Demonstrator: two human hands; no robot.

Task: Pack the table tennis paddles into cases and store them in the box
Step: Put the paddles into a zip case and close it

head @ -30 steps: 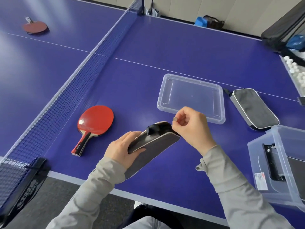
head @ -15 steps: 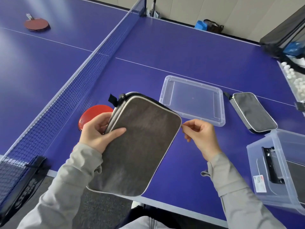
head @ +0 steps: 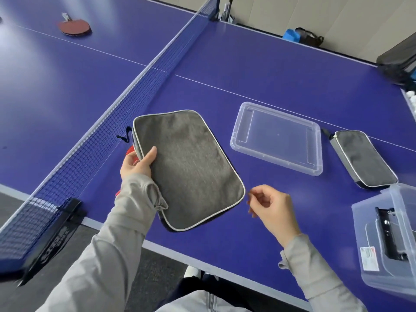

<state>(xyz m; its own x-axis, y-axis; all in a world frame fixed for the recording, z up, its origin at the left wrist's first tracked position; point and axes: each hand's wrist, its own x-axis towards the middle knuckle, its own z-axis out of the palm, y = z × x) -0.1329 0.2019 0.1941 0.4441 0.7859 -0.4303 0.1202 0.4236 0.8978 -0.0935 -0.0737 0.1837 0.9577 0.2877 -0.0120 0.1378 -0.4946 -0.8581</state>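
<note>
Starting with the widest thing, we have the blue table [head: 258, 70] under everything, its net [head: 126, 97] running along our left. At the right edge stands the clear box [head: 360, 226], and its lid [head: 279, 136] lies flat in the middle, apart from it, we judge so that cases can drop straight in. Our left hand [head: 135, 165] grips the grey case [head: 189, 167] at its long edge, thumb on top and fingers underneath, holding it tilted above the table near the net. That grip, we think, leaves the rest of the case free for the other hand.

A second case [head: 362, 161] lies just beside the lid, near the box, seemingly waiting to be stored. A red paddle [head: 130, 152] shows only as a sliver under the held case, and another paddle [head: 74, 27] lies well apart beyond the net. Our right hand [head: 272, 206] hovers just off the case's lower corner, fingers loosely curled, holding nothing we can make out. Whether the held case is zipped or filled we cannot tell.
</note>
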